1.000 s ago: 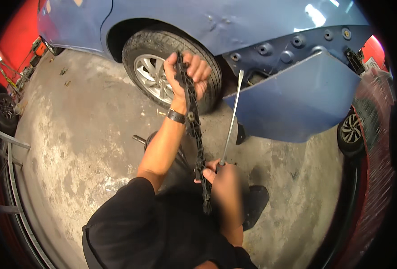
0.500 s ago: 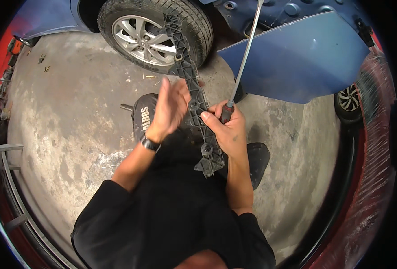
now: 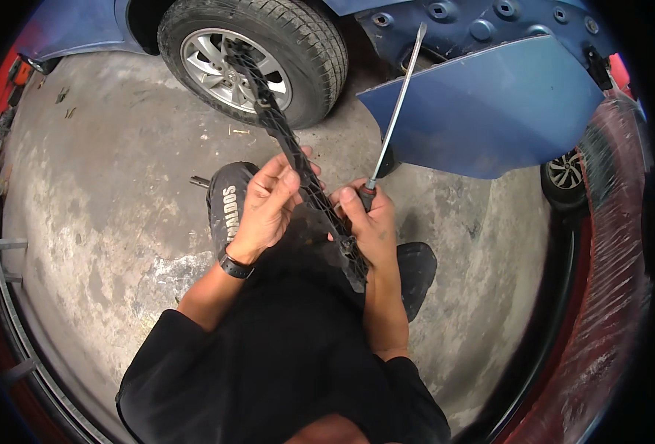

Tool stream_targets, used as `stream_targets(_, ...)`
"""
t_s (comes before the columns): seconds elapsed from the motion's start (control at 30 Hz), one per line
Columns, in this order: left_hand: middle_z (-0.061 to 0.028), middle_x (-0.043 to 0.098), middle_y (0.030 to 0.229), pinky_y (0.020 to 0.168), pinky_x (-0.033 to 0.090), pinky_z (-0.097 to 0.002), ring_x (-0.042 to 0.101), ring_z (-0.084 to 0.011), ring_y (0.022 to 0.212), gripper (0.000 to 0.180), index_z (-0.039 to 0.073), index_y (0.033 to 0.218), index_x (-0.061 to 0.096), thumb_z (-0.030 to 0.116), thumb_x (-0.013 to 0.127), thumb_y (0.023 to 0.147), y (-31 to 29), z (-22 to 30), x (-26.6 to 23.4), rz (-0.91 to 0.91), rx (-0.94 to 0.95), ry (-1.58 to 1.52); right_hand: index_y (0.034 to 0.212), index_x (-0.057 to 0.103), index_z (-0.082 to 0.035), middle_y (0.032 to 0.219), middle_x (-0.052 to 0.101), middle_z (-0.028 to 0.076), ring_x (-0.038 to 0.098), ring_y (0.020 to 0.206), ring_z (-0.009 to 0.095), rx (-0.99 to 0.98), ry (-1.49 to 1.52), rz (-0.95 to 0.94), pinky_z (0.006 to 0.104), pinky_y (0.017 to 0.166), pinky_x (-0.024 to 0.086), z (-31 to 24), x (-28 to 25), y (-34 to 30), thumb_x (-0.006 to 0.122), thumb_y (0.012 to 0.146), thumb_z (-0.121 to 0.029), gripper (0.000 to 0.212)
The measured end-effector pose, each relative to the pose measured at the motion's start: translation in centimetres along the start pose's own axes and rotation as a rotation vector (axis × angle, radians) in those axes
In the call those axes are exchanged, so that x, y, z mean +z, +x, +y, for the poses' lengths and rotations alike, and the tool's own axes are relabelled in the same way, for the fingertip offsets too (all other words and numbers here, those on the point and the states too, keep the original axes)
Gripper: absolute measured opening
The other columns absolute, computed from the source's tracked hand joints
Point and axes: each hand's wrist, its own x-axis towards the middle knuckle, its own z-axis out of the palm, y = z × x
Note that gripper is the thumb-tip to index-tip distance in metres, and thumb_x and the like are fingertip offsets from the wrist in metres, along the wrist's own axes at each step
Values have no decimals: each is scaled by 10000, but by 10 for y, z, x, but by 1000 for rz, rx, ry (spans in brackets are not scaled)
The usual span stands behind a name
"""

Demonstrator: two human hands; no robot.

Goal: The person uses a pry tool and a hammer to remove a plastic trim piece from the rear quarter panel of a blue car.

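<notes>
A long black plastic bumper bracket [image 3: 274, 122] with a ribbed lattice slants from in front of the wheel down toward my lap. My left hand [image 3: 267, 207], a dark watch on its wrist, is closed around the bracket's middle, the thumb on the near side and fingertips showing past its edge. My right hand [image 3: 375, 226] grips the dark red handle of a long flat-blade screwdriver [image 3: 395, 118], whose shaft points up and away. Fingers of this same hand also rest against the bracket's lower part; some of them are hidden behind it.
Ahead is a car wheel [image 3: 257, 66] with a silver rim. A blue body panel [image 3: 483, 111] hangs to its right. Red bodywork under plastic film [image 3: 609, 244] lies along the right side, a grey metal frame [image 3: 5, 277] at the left. Small bits lie on the concrete floor [image 3: 120, 177].
The bracket has turned edge-on and its far end has shifted left. My left hand has gone from spread beside it to closed on it. The screwdriver's tip has come lower into view.
</notes>
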Motion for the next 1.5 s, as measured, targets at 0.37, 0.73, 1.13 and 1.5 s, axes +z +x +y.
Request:
stream_targets(0.37,-118,651,1184,941,547,-319,670,-201,1045,477,-14,1383,510,235,666,1008,12,26,-5,192,305,285,916,645,-21,656,605,4,586,564,80,162,-441,-34,255,540,480,137,-107,15,727,950,-223,221)
stream_targets(0.73,-135,624,1283,858,511,-247,649,-150,1057,585,-19,1442,432,111,725,952,10,32,3,216,489,345,944,718,58,961,697,315,667,989,492,250,-1309,13,519,871,550,314,-146,61,705,841,-197,275)
stream_targets(1.13,-189,588,1362,1081,481,-467,610,-345,1237,717,1,1505,383,77,764,904,-2,38,-1,150,651,434,955,707,29,1028,706,276,684,966,457,146,-1343,298,527,818,538,266,-154,69,626,871,-122,191)
stream_targets(1.5,-186,606,1339,1088,459,-501,610,-352,1232,740,-18,1517,361,165,766,925,6,39,0,250,597,605,1090,721,11,1054,707,113,669,898,155,-446,-450,-61,277,758,514,-15,-69,32,634,962,-52,167)
